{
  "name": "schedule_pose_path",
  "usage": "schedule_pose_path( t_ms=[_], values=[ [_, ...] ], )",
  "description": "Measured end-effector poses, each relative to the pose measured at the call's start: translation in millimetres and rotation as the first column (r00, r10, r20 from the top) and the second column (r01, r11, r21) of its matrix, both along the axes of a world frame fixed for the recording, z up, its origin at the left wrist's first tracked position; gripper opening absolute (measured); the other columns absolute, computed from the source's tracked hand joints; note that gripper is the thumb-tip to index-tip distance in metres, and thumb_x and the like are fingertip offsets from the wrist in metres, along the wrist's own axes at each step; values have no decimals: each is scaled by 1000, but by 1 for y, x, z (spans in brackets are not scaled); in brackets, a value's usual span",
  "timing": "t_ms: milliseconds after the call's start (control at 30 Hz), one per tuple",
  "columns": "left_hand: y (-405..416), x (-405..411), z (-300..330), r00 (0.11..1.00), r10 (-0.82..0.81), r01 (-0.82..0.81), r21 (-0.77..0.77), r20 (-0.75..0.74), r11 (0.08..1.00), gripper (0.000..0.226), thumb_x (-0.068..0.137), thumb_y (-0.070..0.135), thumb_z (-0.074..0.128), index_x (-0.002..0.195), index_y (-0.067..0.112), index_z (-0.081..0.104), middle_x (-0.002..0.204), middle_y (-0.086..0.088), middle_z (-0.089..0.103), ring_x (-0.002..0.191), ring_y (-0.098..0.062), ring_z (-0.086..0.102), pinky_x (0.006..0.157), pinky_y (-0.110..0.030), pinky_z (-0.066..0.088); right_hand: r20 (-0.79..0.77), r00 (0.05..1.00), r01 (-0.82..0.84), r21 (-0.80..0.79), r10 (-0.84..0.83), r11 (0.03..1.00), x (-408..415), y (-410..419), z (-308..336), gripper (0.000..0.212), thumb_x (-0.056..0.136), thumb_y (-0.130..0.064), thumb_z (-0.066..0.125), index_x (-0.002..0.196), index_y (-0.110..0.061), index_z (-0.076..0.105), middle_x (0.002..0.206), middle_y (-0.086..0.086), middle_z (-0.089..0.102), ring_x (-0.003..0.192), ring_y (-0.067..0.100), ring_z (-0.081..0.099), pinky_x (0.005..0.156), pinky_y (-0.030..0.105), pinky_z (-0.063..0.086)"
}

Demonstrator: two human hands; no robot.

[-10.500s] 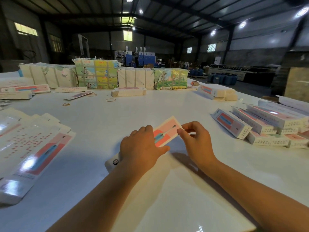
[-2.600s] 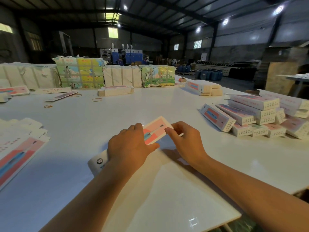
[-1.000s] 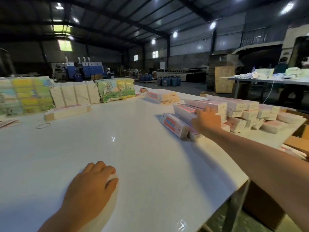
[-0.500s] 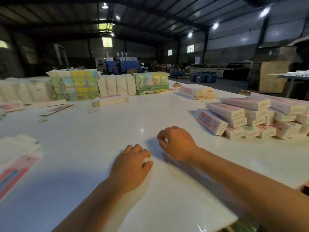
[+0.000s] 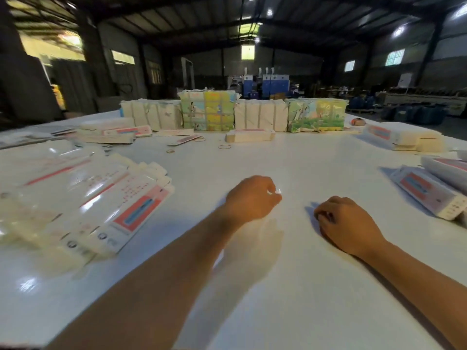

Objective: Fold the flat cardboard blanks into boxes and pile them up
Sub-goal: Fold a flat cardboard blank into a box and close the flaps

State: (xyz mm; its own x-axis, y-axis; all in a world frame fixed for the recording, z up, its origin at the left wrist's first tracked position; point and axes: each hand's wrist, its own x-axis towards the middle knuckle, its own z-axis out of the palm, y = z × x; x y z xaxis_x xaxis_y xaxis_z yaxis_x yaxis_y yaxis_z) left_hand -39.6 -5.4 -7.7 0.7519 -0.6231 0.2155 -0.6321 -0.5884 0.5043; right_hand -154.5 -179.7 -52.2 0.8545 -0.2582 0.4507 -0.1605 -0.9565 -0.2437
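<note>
Both hands lie over the white tabletop with nothing in them: the left hand hovers or rests with its fingers loosely curled under, and the right hand lies knuckles-up on the surface, fingers tucked, holding nothing that shows. The flat blanks lie in a fanned, overlapping heap to the left of the left hand, glossy white card with a red and blue printed panel. The folded boxes are piled to the right of the right hand, near the tabletop's edge. The blanks look thin, light and stiff only along their creases, and their shiny faces will likely slide over one another, so the top sheet probably wants lifting by a free corner or long edge nearest the left hand, pinched between thumb and fingers, not pressed flat. Bent off the scored lines, such card would likely crease and spoil.
</note>
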Motion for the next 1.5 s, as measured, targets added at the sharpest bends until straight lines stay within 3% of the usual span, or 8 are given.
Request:
schedule_pose_path(
  t_ms=[167,400,600,767,933,1100,1300,1500],
  values=[
    [83,63,42,928,348,-373,279,137,885,38,82,39,62,109,13,58,115,-9,58,99,-28,54,82,-33,46,5,1000,-10,-4,10,1000,-2,-1,1,23,89,-11,54,72,-2,67,83,13,61,80,33,55,69,38,45],
    [174,81,4,761,619,-612,528,194,588,105,58,74,70,135,12,33,134,-14,39,123,-32,38,99,-43,38,8,1000,-27,-25,28,999,-7,1,2,24,89,-10,55,70,-1,67,81,14,61,78,34,56,66,33,37],
    [168,89,6,728,668,-638,507,154,579,104,59,53,81,136,6,27,133,-21,35,126,-35,32,103,-47,34,35,999,-18,-19,19,1000,-10,-1,2,22,88,-8,57,71,0,68,80,6,57,79,31,55,67,28,30],
    [170,92,4,697,709,-670,450,108,590,96,51,55,84,123,10,40,122,-16,50,116,-33,45,97,-43,43,13,1000,-2,-11,2,1000,-8,-5,-1,24,89,-6,54,67,-1,64,78,14,58,78,33,53,67,38,42],
    [166,88,10,656,751,-714,383,74,586,63,65,38,81,112,12,47,115,-15,48,108,-30,47,88,-38,45,66,998,-8,-28,9,1000,-6,-6,-4,40,89,-10,59,54,-20,41,65,3,44,65,26,43,61,35,40],
    [140,78,28,744,658,-667,187,117,721,14,89,18,53,100,10,52,93,-7,56,82,-23,56,64,-32,44,78,997,6,-34,-3,999,-4,-5,-6,38,90,-14,58,54,-16,46,65,2,46,65,27,45,61,35,43],
    [40,23,38,957,246,-230,-109,157,967,26,99,21,35,97,17,61,104,-6,63,88,-24,56,77,-37,49,23,1000,1,-6,-1,1000,-10,-4,-1,33,95,-20,51,65,-8,58,76,10,56,79,32,54,72,39,44],
    [-20,-26,-10,991,-52,62,-78,124,995,26,99,28,35,92,20,58,103,2,65,86,-21,60,67,-34,51,-16,999,40,137,-38,990,-13,-2,0,23,86,-19,60,106,-12,68,110,8,66,105,29,59,80,34,47]
  ],
)
